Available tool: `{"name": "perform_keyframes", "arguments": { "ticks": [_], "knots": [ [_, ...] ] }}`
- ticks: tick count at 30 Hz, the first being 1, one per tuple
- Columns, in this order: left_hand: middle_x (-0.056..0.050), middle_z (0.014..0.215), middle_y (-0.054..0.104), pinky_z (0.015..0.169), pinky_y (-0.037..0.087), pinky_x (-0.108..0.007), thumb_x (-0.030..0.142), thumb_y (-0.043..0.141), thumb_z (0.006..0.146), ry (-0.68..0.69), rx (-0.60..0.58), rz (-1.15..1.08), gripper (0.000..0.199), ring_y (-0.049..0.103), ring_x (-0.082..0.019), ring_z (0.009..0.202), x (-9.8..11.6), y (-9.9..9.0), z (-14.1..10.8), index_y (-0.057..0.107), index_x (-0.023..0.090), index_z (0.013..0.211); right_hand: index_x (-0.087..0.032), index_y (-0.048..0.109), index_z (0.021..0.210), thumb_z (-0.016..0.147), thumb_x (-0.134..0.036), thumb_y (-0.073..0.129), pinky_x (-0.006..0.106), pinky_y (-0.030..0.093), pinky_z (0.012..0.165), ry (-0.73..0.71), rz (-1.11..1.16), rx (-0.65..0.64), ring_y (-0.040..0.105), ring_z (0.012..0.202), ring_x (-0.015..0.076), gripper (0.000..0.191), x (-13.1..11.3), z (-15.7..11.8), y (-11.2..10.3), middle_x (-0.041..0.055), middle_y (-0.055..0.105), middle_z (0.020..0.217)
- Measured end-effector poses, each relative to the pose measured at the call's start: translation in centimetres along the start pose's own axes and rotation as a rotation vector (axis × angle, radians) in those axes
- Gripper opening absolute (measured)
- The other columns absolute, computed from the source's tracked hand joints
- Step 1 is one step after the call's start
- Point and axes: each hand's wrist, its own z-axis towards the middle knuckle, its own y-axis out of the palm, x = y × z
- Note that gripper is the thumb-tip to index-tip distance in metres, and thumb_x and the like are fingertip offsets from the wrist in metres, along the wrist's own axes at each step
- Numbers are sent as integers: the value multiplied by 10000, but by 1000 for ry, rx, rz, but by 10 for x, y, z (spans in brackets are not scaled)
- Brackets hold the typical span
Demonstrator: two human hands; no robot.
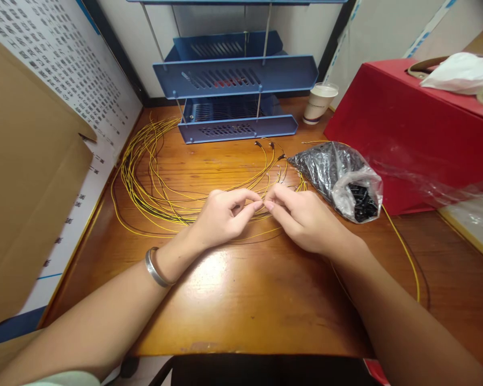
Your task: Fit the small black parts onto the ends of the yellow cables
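Note:
Over the middle of the desk my left hand [225, 214] and my right hand [306, 217] meet, fingertips almost touching. Thumb and forefinger are pinched together on each. A thin yellow wire [340, 281] trails from beneath my right hand, which seems to grip its end. Whatever sits in my left pinch is too small to make out. Behind the hands lies a large loose coil of yellow and dark wires [134, 177]. Some wire ends carry small black connectors [280, 157]. Right of the hands rests a clear plastic bag [334, 166], its mouth open on many small black parts [364, 202].
A blue tiered tray rack [235, 78] stands at the back, a paper cup [320, 104] beside it. A red box [418, 134] with white tissue [461, 72] fills the right. Brown cardboard [28, 177] leans at left. Another yellow wire [404, 249] curves across the right side.

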Motion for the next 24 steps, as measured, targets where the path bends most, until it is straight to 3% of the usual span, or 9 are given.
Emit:
{"name": "perform_keyframes", "arguments": {
  "ticks": [7, 17, 24],
  "knots": [
    [82, 469, 438, 447, 262, -177, 198, 653, 899, 39, 14, 23, 136, 301, -39, 434, -1, 0, 1, 766, 141, 849, -200, 552, 901, 1003, -280, 418, 271, 280, 608, 7, -13, -2, 551, 601, 155, 187, 0, 0, -1, 1, 615, 695],
    [106, 457, 316, 454, 249, -187, 236, 691, 883, 29, 44, 24, 142, 251, -44, 431, -2, -1, 1, 782, 134, 921, -206, 542, 893, 1004, -282, 419, 275, 280, 620, 12, -2, 22, 539, 601, 154, 183, 2, 0, 0, -1, 608, 706],
    [94, 447, 356, 441, 241, -180, 240, 682, 891, 46, 60, 14, 145, 257, -39, 424, 0, 0, 2, 780, 135, 868, -205, 553, 899, 1006, -290, 417, 276, 280, 619, 9, -1, 20, 531, 593, 153, 193, 2, 1, 0, -1, 607, 699]
  ]
}}
